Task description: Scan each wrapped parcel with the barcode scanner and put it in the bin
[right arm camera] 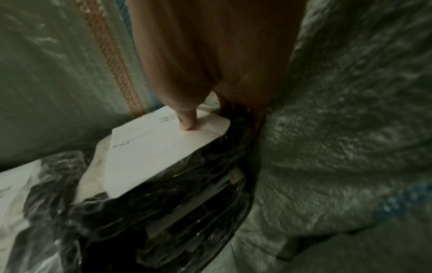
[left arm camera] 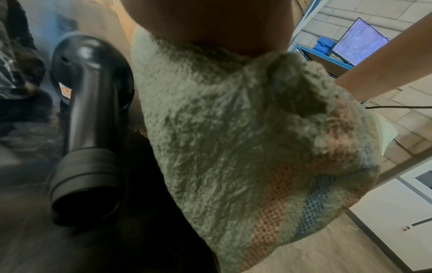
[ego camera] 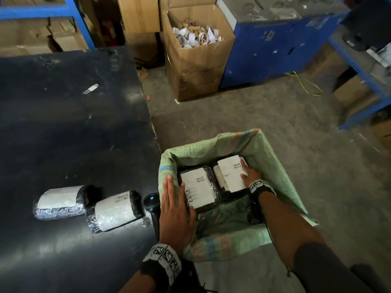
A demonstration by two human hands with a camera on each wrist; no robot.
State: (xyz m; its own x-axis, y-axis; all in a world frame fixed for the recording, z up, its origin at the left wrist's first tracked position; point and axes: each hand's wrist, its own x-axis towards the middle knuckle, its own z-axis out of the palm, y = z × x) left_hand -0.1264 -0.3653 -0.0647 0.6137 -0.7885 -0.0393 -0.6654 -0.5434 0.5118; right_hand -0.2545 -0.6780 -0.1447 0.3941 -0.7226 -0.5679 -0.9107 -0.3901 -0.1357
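Parcels number 4 in view. 2 black film-wrapped parcels with white labels lie inside the green woven-sack-lined bin [ego camera: 273,166]: the left binned parcel [ego camera: 198,188] and the right binned parcel [ego camera: 229,173], side by side and touching. The right hand [ego camera: 250,173] is down in the bin clamped on the right binned parcel, thumb pressing its label and fingers tucked behind its far edge. The left hand [ego camera: 175,210] lies flat with fingers straight on the bin's near-left rim, holding nothing. The black handheld barcode scanner [ego camera: 152,205] rests on the dark bench [ego camera: 63,123] just left of the bin. 2 more wrapped parcels wait on the bench: the near bench parcel [ego camera: 115,210] and the left bench parcel [ego camera: 61,201]. So roughly half looks done; whether those 2 are scanned cannot be told.
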